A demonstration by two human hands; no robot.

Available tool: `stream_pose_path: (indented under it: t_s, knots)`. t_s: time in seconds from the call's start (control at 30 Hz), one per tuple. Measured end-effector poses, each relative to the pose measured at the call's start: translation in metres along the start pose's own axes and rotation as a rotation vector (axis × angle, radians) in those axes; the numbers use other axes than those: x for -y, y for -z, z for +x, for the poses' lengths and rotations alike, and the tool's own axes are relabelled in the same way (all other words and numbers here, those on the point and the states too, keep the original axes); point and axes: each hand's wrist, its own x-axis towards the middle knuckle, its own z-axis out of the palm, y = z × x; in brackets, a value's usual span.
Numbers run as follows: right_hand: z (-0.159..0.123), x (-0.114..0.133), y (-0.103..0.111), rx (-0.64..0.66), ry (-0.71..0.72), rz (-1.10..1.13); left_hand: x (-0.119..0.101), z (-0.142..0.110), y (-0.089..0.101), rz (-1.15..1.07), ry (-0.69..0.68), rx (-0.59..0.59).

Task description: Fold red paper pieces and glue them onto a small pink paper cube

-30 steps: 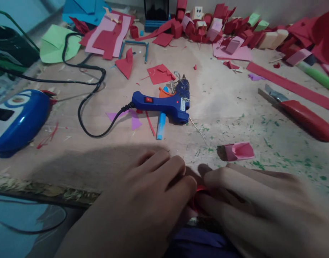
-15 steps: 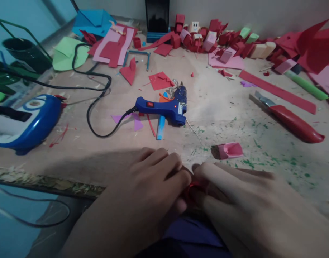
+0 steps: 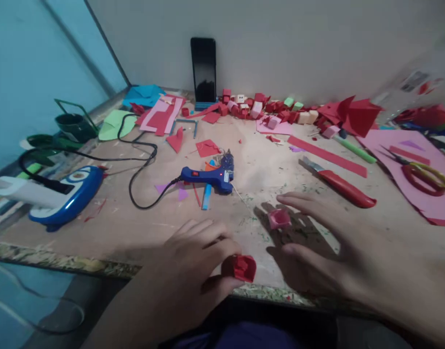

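My left hand (image 3: pixel 193 257) is at the table's near edge, its fingers and thumb closed on a small red folded paper piece (image 3: pixel 240 267). My right hand (image 3: pixel 317 242) is spread open just to the right of it, fingers stretched over the tabletop. A small pink folded paper piece (image 3: pixel 279 218) lies on the table between my right thumb and forefinger; I cannot tell whether they touch it. A blue glue gun (image 3: pixel 210 175) with a black cord (image 3: pixel 142 160) lies further back, at the middle of the table.
A red-handled knife (image 3: pixel 341 184) lies right of the glue gun. Scissors (image 3: pixel 422 174) rest on pink paper (image 3: pixel 419 194) at far right. Several small paper blocks (image 3: pixel 273 106) line the back wall beside a standing phone (image 3: pixel 203 70). A blue device (image 3: pixel 66 194) sits at left.
My hands have come apart: the right one let go of the red piece and spread open above the pink piece. The left one keeps the red piece. The view has tilted up.
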Motion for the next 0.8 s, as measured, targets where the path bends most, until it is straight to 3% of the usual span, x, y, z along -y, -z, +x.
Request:
stream_pose_path:
  t_s: [0.13, 0.23, 0.37, 0.63, 0.8]
  knots:
    - [0.006, -0.005, -0.014, 0.089, -0.063, -0.001, -0.001, -0.001, 0.007, -0.228, 0.04, -0.042]
    - [0.005, 0.002, -0.014, 0.096, -0.149, 0.136, -0.002, -0.001, 0.008, -0.319, 0.016, -0.134]
    - [-0.006, 0.012, -0.011, 0.069, -0.101, 0.352, -0.007, 0.001, 0.007, -0.35, 0.056, -0.138]
    - [-0.014, 0.015, -0.011, 0.05, -0.079, 0.506, -0.015, 0.015, 0.003, -0.352, 0.161, -0.194]
    - [-0.016, 0.014, -0.016, 0.022, -0.242, 0.634, -0.022, 0.031, 0.003, -0.608, 0.261, -0.195]
